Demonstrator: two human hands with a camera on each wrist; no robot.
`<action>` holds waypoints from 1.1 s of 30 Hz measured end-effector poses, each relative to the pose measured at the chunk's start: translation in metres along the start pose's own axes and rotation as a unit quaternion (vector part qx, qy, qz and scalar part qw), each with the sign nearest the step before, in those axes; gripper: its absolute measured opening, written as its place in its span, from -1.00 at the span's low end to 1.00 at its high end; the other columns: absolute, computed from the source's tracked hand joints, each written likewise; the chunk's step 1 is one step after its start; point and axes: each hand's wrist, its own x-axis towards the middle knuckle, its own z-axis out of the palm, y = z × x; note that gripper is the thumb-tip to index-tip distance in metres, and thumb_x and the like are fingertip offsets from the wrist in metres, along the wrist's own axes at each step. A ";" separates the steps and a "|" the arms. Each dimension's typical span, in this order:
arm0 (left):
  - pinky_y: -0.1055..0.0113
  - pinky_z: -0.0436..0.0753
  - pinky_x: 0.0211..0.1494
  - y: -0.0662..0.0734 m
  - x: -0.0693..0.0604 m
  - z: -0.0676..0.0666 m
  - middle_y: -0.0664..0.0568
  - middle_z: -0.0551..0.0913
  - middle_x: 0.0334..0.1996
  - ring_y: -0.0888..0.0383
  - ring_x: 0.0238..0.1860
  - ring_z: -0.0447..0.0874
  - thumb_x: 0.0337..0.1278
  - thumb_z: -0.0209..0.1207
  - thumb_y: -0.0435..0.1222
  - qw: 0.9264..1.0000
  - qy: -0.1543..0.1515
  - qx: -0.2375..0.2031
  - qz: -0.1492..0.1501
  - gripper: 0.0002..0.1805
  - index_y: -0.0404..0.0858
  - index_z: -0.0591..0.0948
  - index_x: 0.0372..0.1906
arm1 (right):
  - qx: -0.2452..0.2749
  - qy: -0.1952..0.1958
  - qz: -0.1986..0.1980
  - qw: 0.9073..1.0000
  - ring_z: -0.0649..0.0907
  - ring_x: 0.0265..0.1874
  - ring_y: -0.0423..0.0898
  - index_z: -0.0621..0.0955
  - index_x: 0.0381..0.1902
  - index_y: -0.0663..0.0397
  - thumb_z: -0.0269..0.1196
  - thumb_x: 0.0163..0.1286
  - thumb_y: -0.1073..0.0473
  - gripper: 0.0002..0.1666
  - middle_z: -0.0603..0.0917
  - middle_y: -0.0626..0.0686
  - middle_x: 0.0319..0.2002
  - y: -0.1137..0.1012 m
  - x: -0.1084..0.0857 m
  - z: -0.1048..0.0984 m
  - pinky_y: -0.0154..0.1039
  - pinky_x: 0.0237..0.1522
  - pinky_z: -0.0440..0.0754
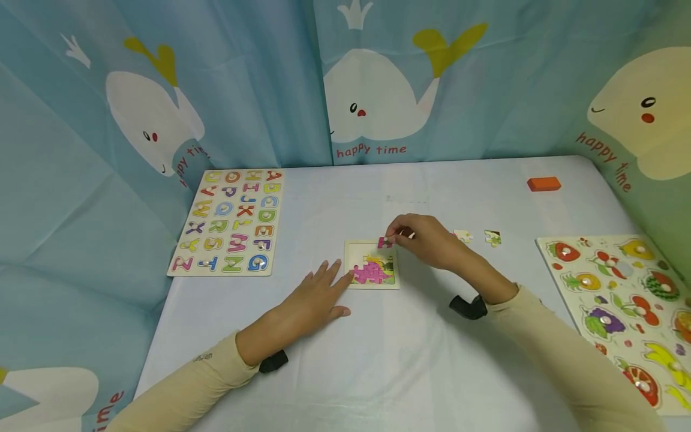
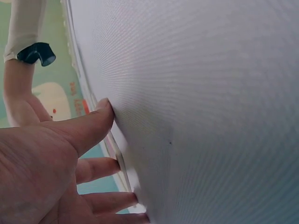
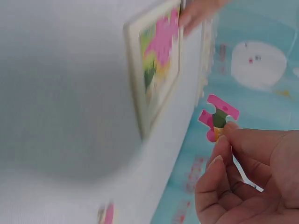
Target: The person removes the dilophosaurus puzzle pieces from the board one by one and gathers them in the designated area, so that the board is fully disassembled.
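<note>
A small square puzzle board (image 1: 372, 286) (image 3: 138, 93) lies mid-table, its lower part filled with pieces showing a pink figure. My left hand (image 1: 310, 300) (image 2: 51, 168) rests spread at the board's left edge, fingers straight. Between thumb and fingertips, my right hand (image 1: 432, 243) (image 3: 252, 172) pinches a pink, green and yellow puzzle piece (image 1: 384, 242) (image 3: 218, 117) above the board's top right corner. Two loose pieces, one pale (image 1: 462, 236) and one green and white (image 1: 492, 238), lie right of that hand.
An alphabet board (image 1: 227, 222) lies at the left. At the right is a fruit board (image 1: 621, 300), with an orange block (image 1: 544, 184) behind it. Whale-print curtains (image 1: 372, 102) stand around the table's back and sides.
</note>
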 end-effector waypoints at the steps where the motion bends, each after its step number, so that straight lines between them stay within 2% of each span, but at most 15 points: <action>1: -0.25 0.30 0.57 0.000 0.000 0.000 -0.28 0.14 0.66 -0.34 0.64 0.09 0.51 0.18 0.07 1.000 -0.001 0.000 -0.001 -0.21 -0.19 0.29 0.64 | -0.003 0.001 0.006 1.000 0.68 -0.13 -0.03 0.71 -0.11 0.12 0.28 0.56 0.30 -0.92 0.77 0.03 -0.13 0.004 -0.002 -0.005 -0.07 -0.07 0.64; 6: -0.25 0.29 0.57 0.000 -0.001 0.000 -0.28 0.13 0.66 -0.34 0.65 0.09 0.51 0.19 0.06 1.000 0.000 -0.002 -0.003 -0.21 -0.19 0.29 0.65 | -0.010 -0.010 0.036 0.999 0.67 -0.14 -0.04 0.71 -0.10 0.10 0.27 0.58 0.24 -0.91 0.77 0.08 -0.16 0.025 -0.016 -0.028 -0.15 -0.12 0.61; 11: -0.25 0.29 0.58 0.001 -0.001 0.000 -0.28 0.14 0.66 -0.34 0.65 0.09 0.52 0.19 0.06 1.000 0.000 -0.001 -0.005 -0.21 -0.19 0.29 0.64 | -0.013 -0.041 0.062 0.997 0.68 -0.12 -0.05 0.70 -0.11 0.13 0.26 0.58 0.25 -0.91 0.78 0.03 -0.18 0.042 -0.030 -0.043 -0.23 -0.12 0.60; 17: -0.24 0.28 0.58 0.000 0.000 0.002 -0.27 0.13 0.66 -0.33 0.65 0.09 0.51 0.20 0.06 1.000 -0.001 0.000 -0.007 -0.21 -0.19 0.28 0.65 | 0.024 -0.100 0.099 0.990 0.65 -0.11 -0.01 0.67 -0.12 0.19 0.22 0.59 0.30 -0.90 0.75 0.02 -0.18 0.058 -0.040 -0.048 -0.28 -0.14 0.59; 20: -0.25 0.28 0.58 0.000 0.000 0.002 -0.27 0.13 0.66 -0.33 0.65 0.09 0.51 0.20 0.06 1.000 -0.001 0.000 -0.007 -0.21 -0.18 0.28 0.65 | 0.036 -0.112 0.106 0.987 0.63 -0.12 -0.03 0.67 -0.12 0.19 0.21 0.58 0.31 -0.90 0.74 0.01 -0.19 0.065 -0.042 -0.045 -0.31 -0.13 0.58; 25: -0.26 0.29 0.57 0.000 0.000 0.002 -0.27 0.14 0.66 -0.34 0.64 0.10 0.50 0.21 0.06 1.000 0.003 0.000 -0.005 -0.20 -0.19 0.28 0.65 | 0.025 -0.092 0.086 0.992 0.63 -0.17 -0.07 0.66 -0.12 0.22 0.24 0.55 0.33 -0.93 0.74 0.03 -0.21 0.072 -0.040 -0.036 -0.34 -0.16 0.59; 33: -0.25 0.29 0.58 0.000 0.000 0.002 -0.27 0.13 0.66 -0.34 0.65 0.10 0.51 0.19 0.06 1.000 0.002 -0.001 -0.003 -0.20 -0.19 0.28 0.65 | -0.050 -0.034 0.062 0.996 0.65 -0.17 0.02 0.67 -0.17 0.24 0.31 0.50 0.34 -0.96 0.70 0.10 -0.23 0.067 -0.039 -0.021 0.01 -0.04 0.65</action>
